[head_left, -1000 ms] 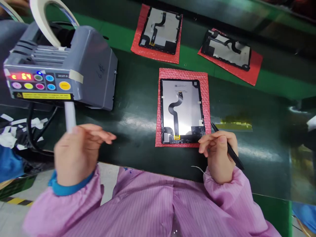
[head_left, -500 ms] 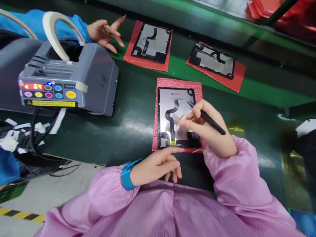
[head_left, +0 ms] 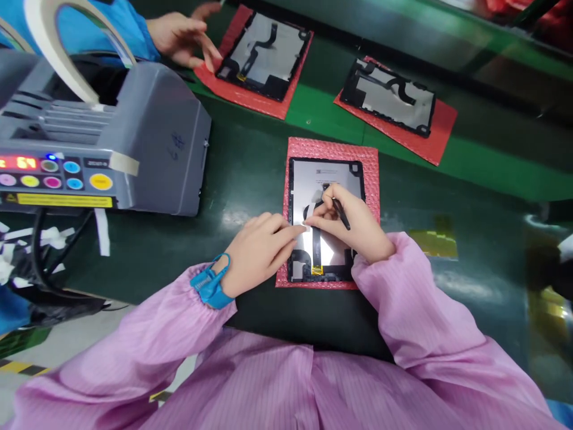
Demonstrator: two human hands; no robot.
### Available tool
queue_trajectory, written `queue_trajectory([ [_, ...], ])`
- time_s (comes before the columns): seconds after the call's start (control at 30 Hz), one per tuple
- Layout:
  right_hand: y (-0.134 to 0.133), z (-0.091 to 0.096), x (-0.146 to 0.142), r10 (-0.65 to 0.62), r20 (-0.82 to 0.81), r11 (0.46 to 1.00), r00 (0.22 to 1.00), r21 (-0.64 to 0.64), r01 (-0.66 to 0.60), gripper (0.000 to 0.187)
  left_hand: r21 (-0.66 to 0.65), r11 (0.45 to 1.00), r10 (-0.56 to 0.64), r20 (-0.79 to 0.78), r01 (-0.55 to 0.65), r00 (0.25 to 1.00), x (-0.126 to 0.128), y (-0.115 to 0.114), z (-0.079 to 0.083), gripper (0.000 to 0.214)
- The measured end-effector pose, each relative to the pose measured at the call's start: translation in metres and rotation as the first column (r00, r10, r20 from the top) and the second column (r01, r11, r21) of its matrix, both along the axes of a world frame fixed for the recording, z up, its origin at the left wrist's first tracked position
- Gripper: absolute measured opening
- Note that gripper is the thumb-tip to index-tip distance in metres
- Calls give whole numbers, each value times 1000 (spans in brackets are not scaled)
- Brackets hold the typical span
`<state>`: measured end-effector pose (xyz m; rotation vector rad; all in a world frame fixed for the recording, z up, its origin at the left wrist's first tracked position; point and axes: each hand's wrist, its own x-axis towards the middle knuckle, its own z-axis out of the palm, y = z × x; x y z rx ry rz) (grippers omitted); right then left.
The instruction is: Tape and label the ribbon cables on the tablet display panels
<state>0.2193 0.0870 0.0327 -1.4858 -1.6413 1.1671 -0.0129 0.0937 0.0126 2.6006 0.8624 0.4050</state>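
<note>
In front of me a tablet screen panel [head_left: 305, 173] lies back side up on a red bubble-wrap sheet [head_left: 371, 173]. A black flex cable [head_left: 316, 248] runs along its middle, with yellow tape [head_left: 317, 270] at the lower end. My right hand [head_left: 356, 224] is over the panel, closed round black tweezers [head_left: 342, 215] tucked in the palm. Its thumb and forefinger pinch a small white strip [head_left: 310, 210] over the cable. From the left, my left hand [head_left: 257, 251] reaches in, fingers stretched out, its index fingertip beside the strip's lower end. It wears a blue wrist strap [head_left: 210, 286].
A grey tape dispenser [head_left: 170, 143] stands at the left, white scraps [head_left: 45, 239] below it. Two more panels, a left one [head_left: 286, 54] and a right one [head_left: 416, 110], lie on red sheets farther back. A co-worker's hand [head_left: 179, 39] is at the left one.
My left hand has moved up from the panel's near edge onto its left side. My right hand has shifted left with the strip. The co-worker's hand has come to the far-left sheet.
</note>
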Motion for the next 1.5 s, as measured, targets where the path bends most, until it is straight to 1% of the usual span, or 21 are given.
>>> queue_trajectory([
  [0.17, 0, -9, -1, -51, 33, 998, 998, 42, 50, 44, 128, 991, -22, -133, 39, 991, 5, 2, -9, 38],
  [0.3, 19, -15, -5, -126, 80, 987, 989, 108, 117, 53, 194, 980, -18, -113, 40, 993, 4, 1, -12, 38],
  [0.37, 34, -14, -6, -190, 129, 971, 973, 170, 167, 56, 220, 974, -23, -87, 42, 996, 2, 1, -12, 39],
  [0.43, 46, -9, -2, -277, 198, 943, 940, 247, 225, 56, 227, 973, -12, -75, 28, 997, 0, 1, -14, 39],
  [0.5, 46, -3, 12, -377, 265, 901, 887, 327, 285, 49, 229, 973, 11, -54, 2, 999, -2, 0, -15, 37],
  [0.57, 29, 1, 37, -455, 314, 864, 833, 383, 327, 40, 212, 977, -19, 4, 18, 1000, -4, -1, -17, 37],
  [0.6, 15, 1, 52, -476, 345, 855, 809, 398, 333, 39, 194, 979, -70, 39, 61, 997, -4, -2, -18, 39],
  [0.67, -21, -6, 85, -486, 462, 858, 742, 416, 302, 47, 155, 966, -220, 75, 206, 973, -2, -3, -18, 47],
  [0.7, -40, -12, 102, -484, 534, 862, 693, 426, 273, 51, 134, 951, -288, 64, 278, 955, 0, -3, -18, 53],
  [0.77, -75, -25, 129, -484, 618, 871, 619, 412, 270, 52, 91, 917, -388, -10, 387, 922, 3, -3, -16, 66],
  [0.83, -98, -37, 146, -503, 632, 864, 589, 390, 319, 47, 38, 895, -439, -98, 444, 893, 6, -2, -15, 76],
  [0.87, -105, -41, 150, -515, 626, 857, 586, 380, 348, 45, 12, 889, -452, -128, 458, 883, 7, -1, -14, 77],
  [0.93, -110, -44, 153, -528, 611, 849, 589, 358, 389, 41, -22, 884, -465, -162, 468, 871, 8, 0, -14, 74],
  [1.1, -102, -36, 150, -520, 615, 852, 593, 326, 409, 36, -30, 893, -447, -167, 449, 879, 6, 0, -15, 69],
  [1.17, -102, -35, 149, -529, 617, 846, 583, 329, 420, 35, -65, 899, -438, -96, 433, 894, 1, 1, -15, 73],
  [1.23, -102, -35, 148, -523, 630, 848, 574, 319, 423, 34, -94, 915, -391, 28, 392, 920, -6, 3, -14, 82],
  [1.3, -103, -36, 146, -513, 642, 854, 569, 314, 416, 34, -70, 929, -353, 113, 362, 929, -10, 3, -13, 86],
  [1.33, -104, -37, 146, -509, 645, 857, 570, 317, 407, 35, -36, 928, -364, 112, 370, 924, -10, 2, -12, 85],
  [1.4, -104, -41, 148, -515, 641, 856, 569, 343, 388, 35, 12, 900, -436, 18, 436, 900, -6, -2, -10, 78],
  [1.47, -105, -45, 157, -522, 638, 852, 567, 361, 378, 35, 3, 871, -489, -103, 491, 866, 4, -5, -10, 71],
  [1.5, -106, -47, 165, -529, 639, 847, 558, 362, 389, 35, -10, 867, -494, -142, 497, 858, 10, -6, -10, 68],
])
